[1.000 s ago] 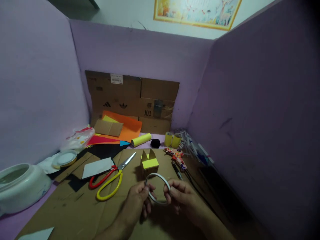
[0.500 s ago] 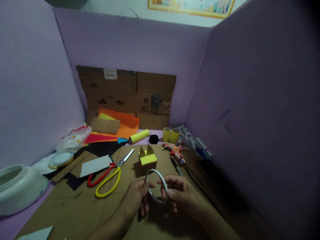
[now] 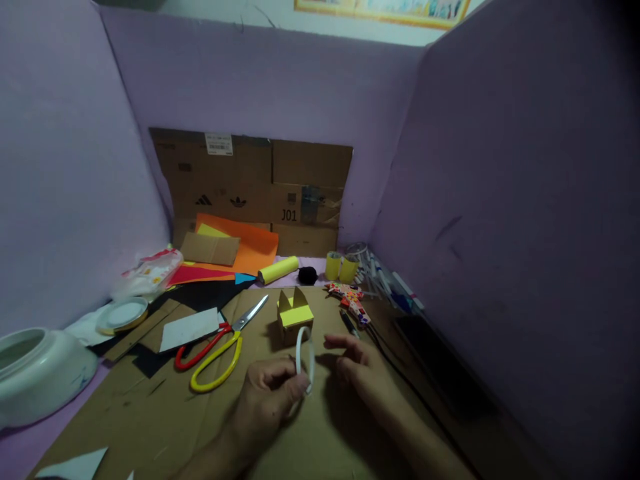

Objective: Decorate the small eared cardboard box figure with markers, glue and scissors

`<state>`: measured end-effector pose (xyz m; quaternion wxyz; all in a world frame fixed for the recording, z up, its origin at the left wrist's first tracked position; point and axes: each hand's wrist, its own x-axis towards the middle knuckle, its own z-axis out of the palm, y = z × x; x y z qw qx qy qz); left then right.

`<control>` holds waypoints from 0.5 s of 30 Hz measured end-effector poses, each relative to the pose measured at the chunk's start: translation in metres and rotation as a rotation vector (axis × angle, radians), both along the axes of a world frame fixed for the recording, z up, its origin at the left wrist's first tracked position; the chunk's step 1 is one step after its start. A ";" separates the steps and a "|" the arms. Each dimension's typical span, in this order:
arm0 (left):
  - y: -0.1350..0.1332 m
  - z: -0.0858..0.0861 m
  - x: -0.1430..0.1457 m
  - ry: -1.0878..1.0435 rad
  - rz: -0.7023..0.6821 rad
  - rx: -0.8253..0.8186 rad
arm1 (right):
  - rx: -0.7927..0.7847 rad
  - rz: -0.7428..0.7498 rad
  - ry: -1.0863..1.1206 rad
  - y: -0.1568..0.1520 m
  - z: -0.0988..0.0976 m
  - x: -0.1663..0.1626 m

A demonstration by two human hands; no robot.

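Note:
My left hand (image 3: 267, 390) pinches a thin white tape ring (image 3: 304, 353) and holds it upright, edge-on to the camera, above the brown cardboard sheet (image 3: 150, 427). My right hand (image 3: 363, 370) hovers just right of the ring with its fingers loosely apart and nothing in it. Right behind the ring stands a small cardboard box with a yellow top (image 3: 295, 317). Scissors with a red and a yellow handle (image 3: 217, 347) lie to the left of my hands.
A white bowl (image 3: 43, 373) sits at the far left, with a tape roll (image 3: 121, 315) and a plastic bag (image 3: 145, 273) behind it. Coloured paper (image 3: 240, 247), a yellow roll (image 3: 278, 270), two yellow cups (image 3: 341, 268), pens (image 3: 390, 287) and a patterned glue gun (image 3: 350, 300) lie further back. Purple walls enclose all sides.
My right hand let go of the ring and moved slightly right. My left hand turned the ring from face-on to edge-on.

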<state>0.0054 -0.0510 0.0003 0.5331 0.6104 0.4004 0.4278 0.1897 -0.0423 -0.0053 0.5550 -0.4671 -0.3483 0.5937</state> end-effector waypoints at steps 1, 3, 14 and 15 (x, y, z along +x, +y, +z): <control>-0.001 0.001 0.000 0.018 -0.010 0.066 | 0.033 -0.047 -0.022 -0.001 0.000 -0.001; -0.003 0.002 0.000 0.051 -0.033 0.180 | 0.089 -0.086 -0.048 -0.005 0.004 -0.002; -0.008 -0.001 0.001 0.143 -0.201 0.356 | 0.009 0.269 0.095 -0.019 0.006 -0.014; -0.008 -0.002 0.000 0.155 -0.212 0.357 | -0.007 0.279 0.113 -0.019 0.005 -0.014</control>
